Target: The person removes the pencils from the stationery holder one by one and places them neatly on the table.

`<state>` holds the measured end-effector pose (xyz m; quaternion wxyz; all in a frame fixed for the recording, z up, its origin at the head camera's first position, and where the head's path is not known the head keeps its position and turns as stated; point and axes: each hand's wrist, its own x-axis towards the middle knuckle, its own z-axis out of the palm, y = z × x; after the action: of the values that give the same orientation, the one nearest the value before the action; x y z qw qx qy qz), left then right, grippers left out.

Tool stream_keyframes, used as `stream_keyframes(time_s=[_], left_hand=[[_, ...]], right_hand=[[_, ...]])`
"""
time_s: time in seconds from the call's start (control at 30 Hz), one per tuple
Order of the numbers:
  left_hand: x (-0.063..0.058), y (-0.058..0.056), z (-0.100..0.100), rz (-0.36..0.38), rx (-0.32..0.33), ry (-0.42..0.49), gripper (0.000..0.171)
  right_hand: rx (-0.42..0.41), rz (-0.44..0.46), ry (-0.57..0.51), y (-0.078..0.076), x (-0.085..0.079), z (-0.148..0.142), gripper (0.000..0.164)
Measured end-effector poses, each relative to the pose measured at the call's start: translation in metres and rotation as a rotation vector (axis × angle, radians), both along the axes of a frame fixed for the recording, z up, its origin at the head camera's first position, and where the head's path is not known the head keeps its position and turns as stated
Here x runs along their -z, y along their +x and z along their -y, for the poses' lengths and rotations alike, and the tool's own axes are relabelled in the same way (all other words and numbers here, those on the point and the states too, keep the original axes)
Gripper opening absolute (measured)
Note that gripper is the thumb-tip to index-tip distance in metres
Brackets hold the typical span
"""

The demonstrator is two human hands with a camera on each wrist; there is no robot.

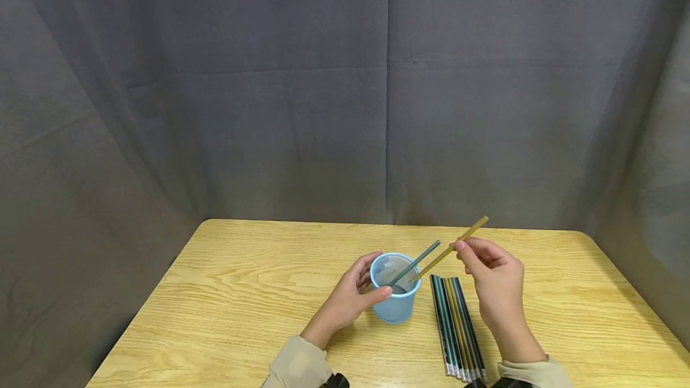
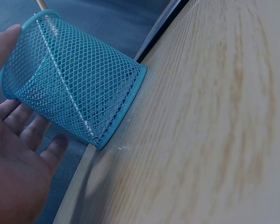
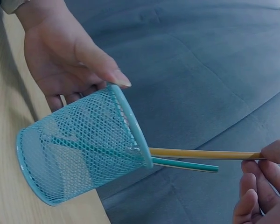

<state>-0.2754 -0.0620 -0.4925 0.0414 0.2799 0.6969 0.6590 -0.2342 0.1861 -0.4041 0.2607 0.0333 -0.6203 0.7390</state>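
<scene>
A light blue wire-mesh pencil cup (image 1: 395,311) stands on the wooden table. My left hand (image 1: 345,303) holds it from the left, thumb at the near rim and fingers around the far side. Inside leans a green pencil (image 1: 427,254), its upper end sticking out over the right rim. Between thumb and fingertips, my right hand (image 1: 498,280) pinches a yellow pencil (image 1: 477,226) near its upper part. That pencil slants down to the left, its lower end just inside the cup's mouth, as the right wrist view (image 3: 205,153) also shows.
Right of the cup, several green, yellow and dark pencils (image 1: 457,328) lie side by side in a row, metal ends toward me. Grey curtains (image 1: 291,106) hang behind and at both sides of the table (image 1: 242,292).
</scene>
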Motion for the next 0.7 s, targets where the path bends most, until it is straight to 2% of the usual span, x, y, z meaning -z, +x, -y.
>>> stream_keyframes(time_s=[0.5, 0.7], left_hand=[[-0.001, 0.001, 0.001, 0.016, -0.002, -0.014, 0.066], [-0.001, 0.001, 0.000, 0.015, -0.004, -0.015, 0.066]], right_hand=[[0.009, -0.052, -0.121, 0.004, -0.011, -0.012, 0.014], [0.011, -0.009, -0.083, 0.004, -0.010, -0.017, 0.016]])
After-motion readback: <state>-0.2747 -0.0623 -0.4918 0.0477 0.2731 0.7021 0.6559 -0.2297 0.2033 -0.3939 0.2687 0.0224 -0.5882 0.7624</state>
